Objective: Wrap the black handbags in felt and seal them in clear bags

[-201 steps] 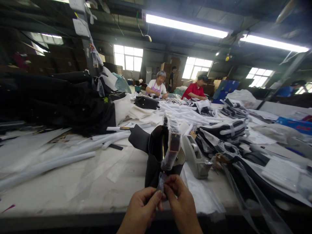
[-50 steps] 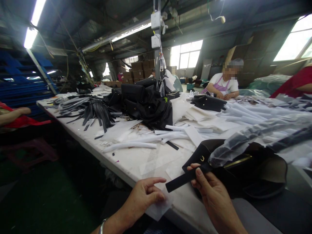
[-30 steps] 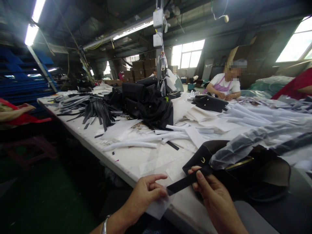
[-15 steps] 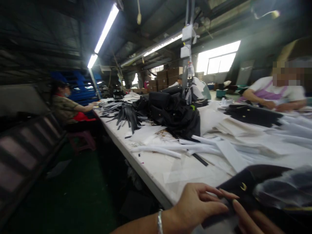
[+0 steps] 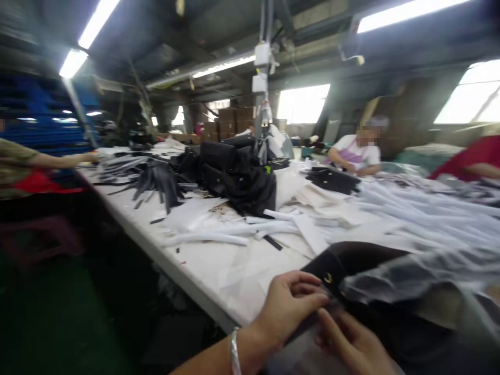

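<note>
At the near table edge lies a black leather-like bag piece (image 5: 359,252) with a small gold metal fitting. My left hand (image 5: 291,307), a silver bracelet on its wrist, pinches the dark edge of this piece between thumb and fingers. Close beside it, my right hand (image 5: 351,344) is closed on the same edge, its fingertips almost meeting the left thumb. What exactly lies between the fingertips is blurred and partly hidden. Clear plastic film (image 5: 394,278) covers part of the black piece on the right.
White foam strips (image 5: 219,237) and sheets spread over the long white table (image 5: 238,271). Beyond them rise a heap of black bags (image 5: 238,177) and a bundle of dark strips (image 5: 162,182). Co-workers sit at the left edge and far side, one in a purple apron (image 5: 353,153).
My view has swung to the right, so the scene has shifted left and another person in red shows at right. Both hands keep their hold on the black piece.
</note>
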A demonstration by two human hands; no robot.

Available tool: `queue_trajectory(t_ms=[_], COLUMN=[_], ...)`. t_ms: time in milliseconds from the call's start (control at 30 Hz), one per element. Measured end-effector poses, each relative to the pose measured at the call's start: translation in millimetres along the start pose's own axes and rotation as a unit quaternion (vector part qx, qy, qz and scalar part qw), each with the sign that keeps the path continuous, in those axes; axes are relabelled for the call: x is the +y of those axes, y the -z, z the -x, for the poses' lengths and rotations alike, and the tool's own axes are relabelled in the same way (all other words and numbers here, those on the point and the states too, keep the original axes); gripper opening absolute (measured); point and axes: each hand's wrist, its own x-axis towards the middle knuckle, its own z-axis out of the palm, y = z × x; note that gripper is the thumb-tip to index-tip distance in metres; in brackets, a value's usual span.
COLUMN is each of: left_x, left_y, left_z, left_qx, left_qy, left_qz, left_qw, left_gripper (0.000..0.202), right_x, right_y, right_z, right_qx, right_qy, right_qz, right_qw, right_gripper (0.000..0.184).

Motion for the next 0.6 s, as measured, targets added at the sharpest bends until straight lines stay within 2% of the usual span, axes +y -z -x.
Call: queue_trajectory(t_ms=[167,367,500,600], left_x=[6.4,10.0,12.8,3.6], left_y=[-13.9,-20.9,-4.5,16.7], left_z=[-15.0,-21.6,-20.8,-15.1], left_qx=[-0.038,-0.046,-0.062,-0.073], left_qy=[-0.018,-0.030,-0.052,-0.087], left_qz=[0.004,-0.030,-0.067,-0.195], left_qw=[0.999,0.998,0.994,0.974], left_gripper=[0.042,0.040,0.045,0.046], right_x=[-15.2,-6.2,-6.9,-7.6], right_y=[-8.8,-21.5,-29.1,-32.7], right_z=[1.4,4.4,4.5,4.1], right_qx=[-0.002,0.086,0.138,0.152], right_qy=[0.031,-0.018,-0.035,-0.048], right_qz=[-0.105,-0.196,-0.216,-0.214], right_qw=[0.994,0.977,0.966,0.964], right_gripper=[0.055,0.060,0.059,0.060])
